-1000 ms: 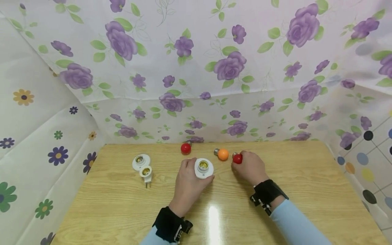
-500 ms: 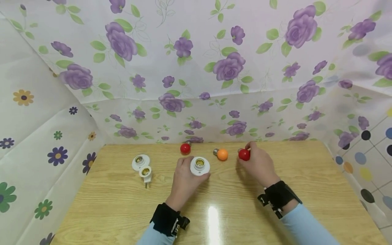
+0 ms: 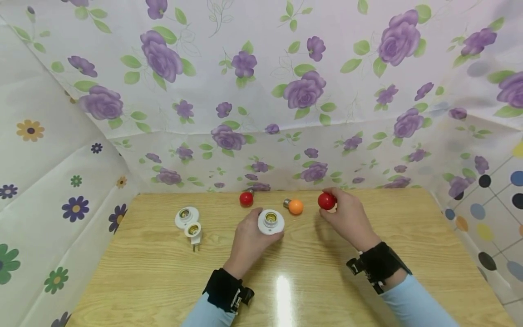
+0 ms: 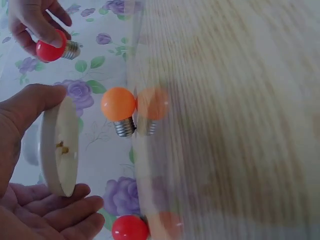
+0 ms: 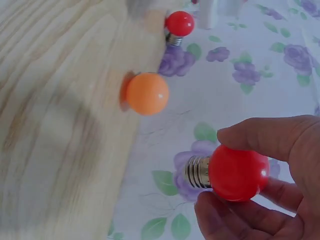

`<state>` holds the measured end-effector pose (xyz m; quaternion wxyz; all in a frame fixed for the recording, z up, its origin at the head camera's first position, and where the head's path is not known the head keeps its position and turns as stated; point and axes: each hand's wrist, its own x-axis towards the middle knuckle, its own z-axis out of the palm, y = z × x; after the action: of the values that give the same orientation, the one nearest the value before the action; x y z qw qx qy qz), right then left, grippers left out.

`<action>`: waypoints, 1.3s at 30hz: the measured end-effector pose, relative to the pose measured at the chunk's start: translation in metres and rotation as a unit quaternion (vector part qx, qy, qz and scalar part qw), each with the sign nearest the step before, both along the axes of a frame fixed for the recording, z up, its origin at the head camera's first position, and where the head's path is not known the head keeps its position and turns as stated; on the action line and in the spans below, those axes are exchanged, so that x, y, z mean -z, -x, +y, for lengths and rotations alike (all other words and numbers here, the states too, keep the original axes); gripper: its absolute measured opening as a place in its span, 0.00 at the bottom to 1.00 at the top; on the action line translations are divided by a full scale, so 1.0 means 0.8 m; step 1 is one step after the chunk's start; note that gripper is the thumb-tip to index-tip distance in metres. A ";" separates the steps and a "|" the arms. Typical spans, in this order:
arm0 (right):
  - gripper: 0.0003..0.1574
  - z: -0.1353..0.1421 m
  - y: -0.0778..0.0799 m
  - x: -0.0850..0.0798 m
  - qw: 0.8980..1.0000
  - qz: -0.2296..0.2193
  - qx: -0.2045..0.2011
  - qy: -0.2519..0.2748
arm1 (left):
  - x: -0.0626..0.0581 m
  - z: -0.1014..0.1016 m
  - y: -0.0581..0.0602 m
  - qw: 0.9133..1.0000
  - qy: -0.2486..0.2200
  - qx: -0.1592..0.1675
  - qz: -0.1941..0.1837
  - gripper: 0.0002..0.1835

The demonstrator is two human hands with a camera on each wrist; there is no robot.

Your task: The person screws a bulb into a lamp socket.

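My left hand [image 3: 248, 238] grips a round white bulb socket [image 3: 271, 222] by its rim, the brass-lined opening facing up. In the left wrist view the thumb and fingers hold opposite edges of that socket [image 4: 62, 145]. A red light bulb [image 5: 237, 172] is pinched between thumb and fingers of my right hand [image 3: 347, 218], its screw base pointing down toward the table in the wrist views. Between the hands, an orange light bulb [image 3: 296, 206] lies on the table. Another red bulb [image 3: 246, 199] lies behind my left hand.
A second round white socket [image 3: 186, 218] sits on the wooden table [image 3: 143, 281] at the left. In front of it lies a white plug-in socket [image 3: 194, 232] with two prongs. Flowered sheeting [image 3: 229, 159] rises along the table's back edge.
My right hand has lifted the red bulb off the table, moved it right and turned it so its base points down. My left hand has shifted slightly, still holding the socket.
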<state>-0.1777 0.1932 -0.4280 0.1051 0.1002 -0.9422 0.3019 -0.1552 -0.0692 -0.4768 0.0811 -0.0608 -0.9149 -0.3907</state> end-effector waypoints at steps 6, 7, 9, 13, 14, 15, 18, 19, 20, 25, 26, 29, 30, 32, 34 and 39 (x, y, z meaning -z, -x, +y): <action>0.38 -0.009 -0.002 -0.007 0.999 0.006 -0.032 0.029 | -0.004 0.004 0.006 1.000 0.012 0.023 -0.011 0.43; 0.37 -0.010 -0.002 -0.008 0.999 0.008 -0.035 0.034 | -0.005 0.005 0.007 1.000 0.013 0.025 -0.010 0.43; 0.36 -0.013 -0.003 -0.010 0.998 0.013 -0.041 0.040 | -0.005 0.008 0.009 0.999 0.014 0.030 -0.010 0.43; 0.32 -0.019 -0.005 -0.012 0.998 0.026 -0.054 0.035 | -0.006 0.012 0.011 0.999 0.015 0.038 -0.013 0.43; 0.32 -0.020 -0.006 -0.013 0.997 0.027 -0.058 0.036 | -0.006 0.013 0.011 0.999 0.018 0.039 -0.014 0.43; 0.32 -0.021 -0.006 -0.013 0.997 0.024 -0.063 0.039 | -0.006 0.014 0.011 0.999 0.020 0.041 -0.015 0.43; 0.32 -0.025 -0.008 -0.014 0.995 0.010 -0.075 0.065 | -0.007 0.018 0.011 0.999 0.024 0.043 -0.018 0.43; 0.32 -0.026 -0.008 -0.014 0.994 0.004 -0.079 0.076 | -0.007 0.019 0.011 0.999 0.026 0.043 -0.020 0.44; 0.32 -0.027 -0.008 -0.014 0.993 -0.001 -0.082 0.088 | -0.007 0.021 0.011 0.998 0.026 0.044 -0.021 0.44; 0.34 -0.032 -0.008 -0.017 0.984 -0.008 -0.108 0.144 | -0.007 0.026 0.011 0.998 0.020 0.056 -0.015 0.42; 0.34 -0.034 -0.008 -0.018 0.982 -0.007 -0.114 0.152 | -0.007 0.027 0.011 0.998 0.017 0.060 -0.012 0.42; 0.34 -0.038 -0.009 -0.020 0.976 -0.007 -0.127 0.175 | -0.007 0.029 0.012 0.998 0.011 0.068 -0.007 0.41; 0.34 -0.039 -0.009 -0.021 0.975 -0.009 -0.128 0.180 | -0.007 0.029 0.012 0.998 0.011 0.069 -0.007 0.40; 0.33 -0.042 -0.009 -0.022 0.972 -0.015 -0.134 0.193 | -0.007 0.030 0.012 0.997 0.014 0.070 -0.006 0.41; 0.32 -0.045 -0.010 -0.023 0.968 -0.022 -0.141 0.209 | -0.007 0.031 0.012 0.997 0.018 0.070 -0.008 0.41; 0.31 -0.051 -0.009 -0.023 0.958 -0.036 -0.158 0.236 | -0.007 0.032 0.011 0.997 0.022 0.072 -0.006 0.41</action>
<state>-0.1706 0.1525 -0.4099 0.0427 0.2088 -0.8197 0.5317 -0.1639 -0.0437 -0.4714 0.0453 -0.1262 -0.9171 -0.3754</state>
